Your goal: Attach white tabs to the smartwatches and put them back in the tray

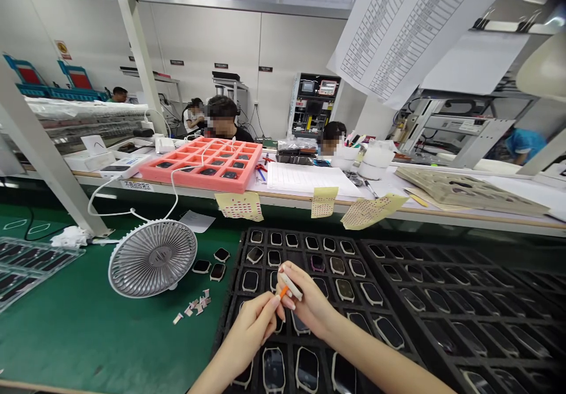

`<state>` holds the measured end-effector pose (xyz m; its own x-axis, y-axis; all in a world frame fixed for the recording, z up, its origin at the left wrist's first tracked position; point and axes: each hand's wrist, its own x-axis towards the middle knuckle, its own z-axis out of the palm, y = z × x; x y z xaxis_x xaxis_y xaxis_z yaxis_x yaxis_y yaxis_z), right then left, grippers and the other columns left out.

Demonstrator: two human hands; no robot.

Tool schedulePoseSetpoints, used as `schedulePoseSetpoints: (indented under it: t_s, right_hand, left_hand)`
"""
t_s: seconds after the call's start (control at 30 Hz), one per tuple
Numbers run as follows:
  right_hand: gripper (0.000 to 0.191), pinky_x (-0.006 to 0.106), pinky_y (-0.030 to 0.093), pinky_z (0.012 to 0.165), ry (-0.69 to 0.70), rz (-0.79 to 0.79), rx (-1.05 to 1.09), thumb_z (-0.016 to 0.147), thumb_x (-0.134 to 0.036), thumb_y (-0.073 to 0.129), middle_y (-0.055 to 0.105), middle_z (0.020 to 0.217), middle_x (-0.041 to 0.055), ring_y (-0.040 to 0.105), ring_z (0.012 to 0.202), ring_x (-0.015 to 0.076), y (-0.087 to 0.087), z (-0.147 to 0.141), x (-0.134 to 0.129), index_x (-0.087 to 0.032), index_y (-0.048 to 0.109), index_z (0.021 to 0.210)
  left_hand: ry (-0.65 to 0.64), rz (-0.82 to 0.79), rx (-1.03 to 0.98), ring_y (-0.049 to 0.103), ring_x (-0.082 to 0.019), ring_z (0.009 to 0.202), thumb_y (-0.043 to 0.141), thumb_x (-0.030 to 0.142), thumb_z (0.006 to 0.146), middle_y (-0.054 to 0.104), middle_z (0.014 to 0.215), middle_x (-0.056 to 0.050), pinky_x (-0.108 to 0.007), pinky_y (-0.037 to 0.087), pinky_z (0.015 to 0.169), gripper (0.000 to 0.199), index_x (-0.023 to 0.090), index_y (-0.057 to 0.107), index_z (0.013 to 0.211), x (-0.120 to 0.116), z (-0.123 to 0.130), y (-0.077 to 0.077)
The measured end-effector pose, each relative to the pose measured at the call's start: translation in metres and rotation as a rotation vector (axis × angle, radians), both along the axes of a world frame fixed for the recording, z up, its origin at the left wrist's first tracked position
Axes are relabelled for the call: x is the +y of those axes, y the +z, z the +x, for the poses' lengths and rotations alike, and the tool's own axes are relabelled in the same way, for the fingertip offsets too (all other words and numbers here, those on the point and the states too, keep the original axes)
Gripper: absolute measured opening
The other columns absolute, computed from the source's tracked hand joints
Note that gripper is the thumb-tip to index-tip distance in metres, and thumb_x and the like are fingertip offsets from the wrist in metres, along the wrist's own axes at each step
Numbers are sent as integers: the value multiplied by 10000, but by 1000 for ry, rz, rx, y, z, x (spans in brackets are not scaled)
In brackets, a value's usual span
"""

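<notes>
Above a black foam tray (297, 259) filled with rows of watch faces, both of my hands meet. My right hand (312, 302) grips a light-coloured smartwatch case (292, 286) on edge between thumb and fingers. In my left hand (254, 323), a thin orange stick (283, 292) is pinched, its end against or very close to the case. The stick's tip and most of its length are hidden by fingers. Under my hands, several smartwatches (274, 370) lie face up in the tray's slots.
Left of the tray are a grey fan (152, 258), loose watches (217, 272) and small pale pieces (194, 307) on the green mat (132, 347). A second black tray (451, 317) stands at right. A shelf behind bears a pink foam tray (198, 164); people sit beyond it.
</notes>
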<state>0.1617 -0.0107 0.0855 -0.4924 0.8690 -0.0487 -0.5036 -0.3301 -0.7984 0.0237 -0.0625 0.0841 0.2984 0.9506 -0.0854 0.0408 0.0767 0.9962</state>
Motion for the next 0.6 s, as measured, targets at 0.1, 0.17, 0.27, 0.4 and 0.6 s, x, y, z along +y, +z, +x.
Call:
schedulePoseSetpoints:
  t_s: [0.1,0.17,0.27,0.4,0.6]
  right_hand:
    - [202,195,312,428,-1,-16,17,822,-361,652,494,532,-61,348,390,56,2,-2,-2,-193,553,767]
    - [217,194,310,425,-13,-10,11,819,-366,655,494,531,-62,353,391,56,2,-3,-3,-195,538,754]
    - [239,192,308,409,-40,24,-26,820,-396,653,485,521,-69,364,383,56,1,-4,-3,-197,535,761]
    - [276,170,252,364,-75,57,-73,784,-419,696,462,497,-86,327,351,30,1,-4,-3,-183,553,770]
    - [355,137,70,306,-18,-160,105,671,-416,789,469,502,-102,217,335,2,6,-11,-6,-189,560,820]
  left_hand:
    - [9,5,-16,200,-68,376,435,622,851,298,432,94,-206,169,373,470,179,521,723,-1,0,1]
    - [6,14,-9,202,-67,372,434,620,853,299,429,94,-204,174,369,472,176,525,720,-1,0,1]
    - [2,33,11,227,-66,364,426,602,865,325,426,89,-199,185,362,467,170,540,729,0,-2,1]
    - [-34,24,-19,238,-56,327,433,590,866,378,406,86,-189,192,346,459,164,553,744,3,-4,1]
    - [-27,-3,-140,210,-37,297,479,632,828,380,386,94,-170,170,318,485,162,537,724,5,1,-2]
